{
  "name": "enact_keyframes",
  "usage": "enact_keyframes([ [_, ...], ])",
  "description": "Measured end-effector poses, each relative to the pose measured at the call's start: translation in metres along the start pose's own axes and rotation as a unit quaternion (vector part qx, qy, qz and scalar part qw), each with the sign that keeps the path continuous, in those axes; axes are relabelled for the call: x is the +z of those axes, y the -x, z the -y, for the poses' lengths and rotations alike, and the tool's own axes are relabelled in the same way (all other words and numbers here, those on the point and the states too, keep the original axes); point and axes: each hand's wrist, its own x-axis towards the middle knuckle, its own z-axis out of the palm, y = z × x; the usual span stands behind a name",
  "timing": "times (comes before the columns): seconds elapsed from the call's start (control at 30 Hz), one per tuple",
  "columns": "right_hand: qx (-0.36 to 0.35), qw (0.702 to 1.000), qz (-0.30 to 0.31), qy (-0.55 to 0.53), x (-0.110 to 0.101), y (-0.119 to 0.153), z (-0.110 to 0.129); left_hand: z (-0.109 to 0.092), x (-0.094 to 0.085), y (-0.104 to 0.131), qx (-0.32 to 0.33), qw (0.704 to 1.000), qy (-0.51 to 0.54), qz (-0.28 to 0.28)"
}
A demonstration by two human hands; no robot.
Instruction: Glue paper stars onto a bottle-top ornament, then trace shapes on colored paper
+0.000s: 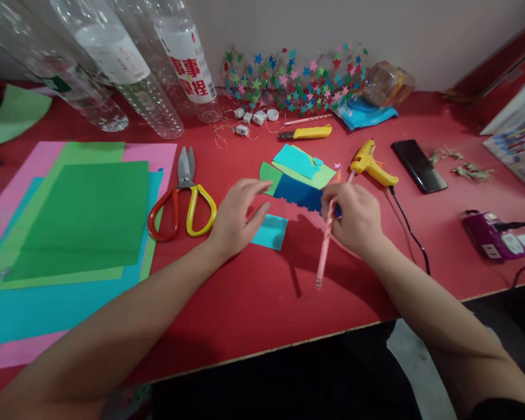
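My right hand point(354, 219) is closed, with a pink striped pencil point(324, 256) slanting down from its fingers and the end of a dark blue paper strip point(297, 193) at its fingertips. My left hand point(240, 216) has its thumb and fingers apart and holds nothing, close to a green paper piece point(268, 175) at the strip's left end. Partly behind my left thumb lies a small light blue paper point(273, 232). Light blue and light green scraps point(296, 160) rest just beyond the strip. Red-and-yellow-handled scissors point(184, 192) lie left of my left hand.
Colored paper sheets point(87, 216) cover the left side. Plastic bottles point(188, 64) and star decorations point(295, 81) line the back, near a yellow cutter point(310, 132). Rightward are a yellow glue gun point(371, 164) with its cord, a phone point(419, 165) and a purple power strip point(492, 236).
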Motion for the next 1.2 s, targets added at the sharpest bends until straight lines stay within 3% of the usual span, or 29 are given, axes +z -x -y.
enact_keyframes([
  [0.07, 0.064, 0.996, 0.013, -0.058, -0.005, -0.001, -0.007, 0.001, -0.001, -0.001, -0.026, 0.998, 0.030, -0.044],
  [0.17, 0.074, 0.985, 0.123, -0.096, -0.003, 0.000, -0.013, 0.002, -0.002, -0.002, -0.043, 0.997, 0.040, -0.046],
  [0.23, 0.038, 0.978, 0.185, -0.088, 0.003, 0.002, -0.014, 0.002, -0.002, -0.002, -0.024, 0.999, 0.029, -0.001],
  [0.33, -0.008, 0.972, 0.228, -0.064, 0.012, 0.004, -0.015, 0.000, 0.000, 0.000, 0.023, 0.995, 0.012, 0.097],
  [0.47, -0.048, 0.971, 0.228, -0.048, 0.021, 0.004, -0.017, 0.001, 0.005, 0.001, 0.046, 0.982, -0.024, 0.184],
  [0.6, -0.088, 0.977, 0.193, -0.032, 0.025, 0.003, -0.021, 0.003, 0.006, 0.001, 0.048, 0.975, -0.033, 0.213],
  [0.67, -0.062, 0.984, 0.158, -0.046, 0.024, 0.002, -0.021, 0.003, 0.005, 0.000, 0.047, 0.975, -0.035, 0.215],
  [0.73, 0.010, 0.984, 0.123, -0.126, 0.020, 0.001, -0.017, 0.002, 0.005, 0.000, 0.045, 0.974, -0.035, 0.218],
  [0.8, 0.103, 0.953, 0.108, -0.262, 0.016, 0.001, -0.011, 0.002, 0.004, 0.001, 0.037, 0.975, -0.030, 0.217],
  [0.87, 0.178, 0.899, 0.120, -0.382, 0.014, 0.001, -0.004, 0.001, 0.004, 0.001, 0.019, 0.978, -0.024, 0.206],
  [1.0, 0.279, 0.802, 0.182, -0.497, 0.022, -0.001, 0.008, 0.002, 0.005, 0.000, -0.020, 0.978, -0.037, 0.203],
  [1.07, 0.292, 0.787, 0.206, -0.503, 0.028, -0.002, 0.011, 0.002, 0.007, 0.000, -0.024, 0.976, -0.043, 0.212],
  [1.2, 0.271, 0.811, 0.216, -0.471, 0.035, -0.001, 0.013, 0.003, 0.008, 0.001, -0.020, 0.976, -0.040, 0.211],
])
